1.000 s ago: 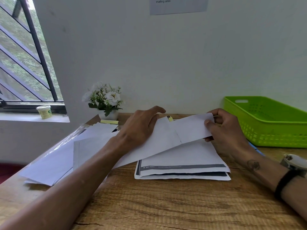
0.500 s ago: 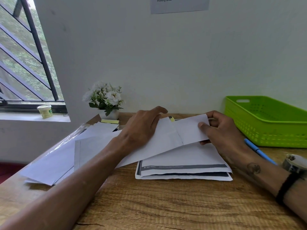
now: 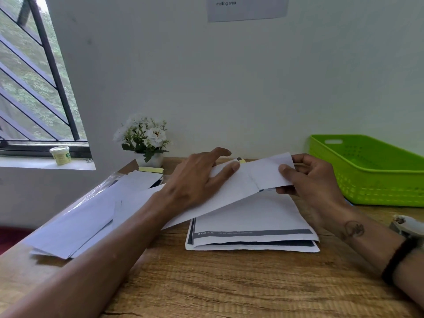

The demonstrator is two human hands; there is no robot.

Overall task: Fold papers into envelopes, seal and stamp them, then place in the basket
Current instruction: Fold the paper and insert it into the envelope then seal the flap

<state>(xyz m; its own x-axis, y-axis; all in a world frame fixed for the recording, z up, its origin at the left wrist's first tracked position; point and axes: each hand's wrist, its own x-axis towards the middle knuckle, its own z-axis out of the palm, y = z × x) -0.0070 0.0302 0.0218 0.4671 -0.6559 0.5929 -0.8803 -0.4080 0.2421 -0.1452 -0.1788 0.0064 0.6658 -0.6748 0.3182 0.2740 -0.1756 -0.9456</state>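
Your left hand (image 3: 197,177) lies flat on the paper (image 3: 231,189) as an anchor; your right hand (image 3: 312,180) pinches its 3 o'clock flap to fold it over. Basket (image 3: 367,180) waits at 3 o'clock.

Wall notice (image 3: 247,8): "mailing area"; top sheet (image 3: 250,226): seemingly "END GOAL"

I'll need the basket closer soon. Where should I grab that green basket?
Probably by the slot handle in the green basket's near-left end wall, reaching from the left with the right hand. That cutout faces the person and is unobstructed; the long perforated side offers only a thin rim.
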